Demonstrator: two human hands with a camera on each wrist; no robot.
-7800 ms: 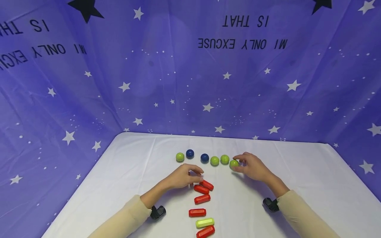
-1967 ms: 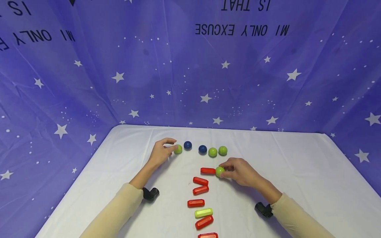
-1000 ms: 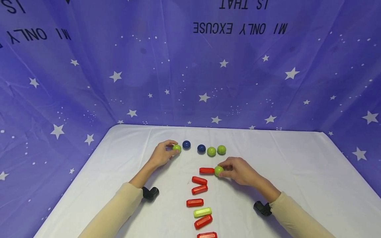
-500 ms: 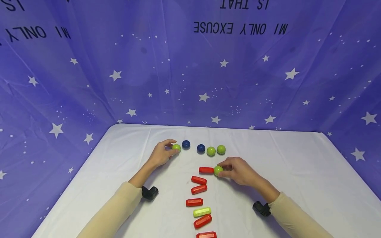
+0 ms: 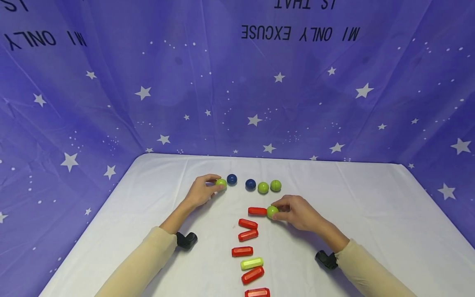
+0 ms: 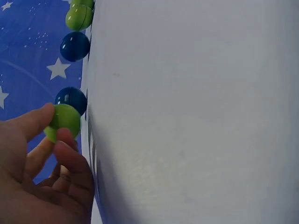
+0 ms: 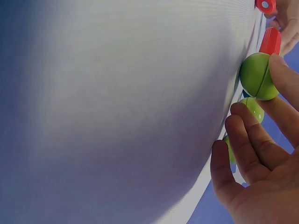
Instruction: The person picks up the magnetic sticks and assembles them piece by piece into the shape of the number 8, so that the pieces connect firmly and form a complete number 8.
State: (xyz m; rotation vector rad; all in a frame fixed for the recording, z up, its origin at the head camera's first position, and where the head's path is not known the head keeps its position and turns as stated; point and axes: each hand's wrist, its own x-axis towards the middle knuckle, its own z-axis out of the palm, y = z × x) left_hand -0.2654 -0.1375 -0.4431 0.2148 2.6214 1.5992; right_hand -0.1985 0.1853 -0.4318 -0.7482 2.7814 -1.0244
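Observation:
At the left end of a row of balls, my left hand [image 5: 202, 192] pinches a green ball [image 5: 221, 183] between thumb and fingers. The left wrist view shows that green ball [image 6: 65, 120] in the fingers, close to a blue ball [image 6: 72, 99]. My right hand [image 5: 299, 213] pinches another green ball [image 5: 272, 212] by its sides. This ball meets the right end of a red faceted rod [image 5: 257, 211], which lies crosswise. In the right wrist view a seam runs round the held green ball [image 7: 256, 77], and the red rod [image 7: 271, 41] is behind it.
Farther right in the row are a second blue ball [image 5: 250, 184] and two green balls [image 5: 263, 187]. Several red rods [image 5: 242, 251] and a yellow-green rod [image 5: 252, 263] form a column toward the front of the white-covered table [image 5: 334, 185]. A purple star-patterned curtain [image 5: 237, 82] stands behind.
Over several seconds, my right hand has brought its green ball from the row's right end to a red rod. My left hand has gone from that rod to the leftmost green ball. Both are nearly still lately.

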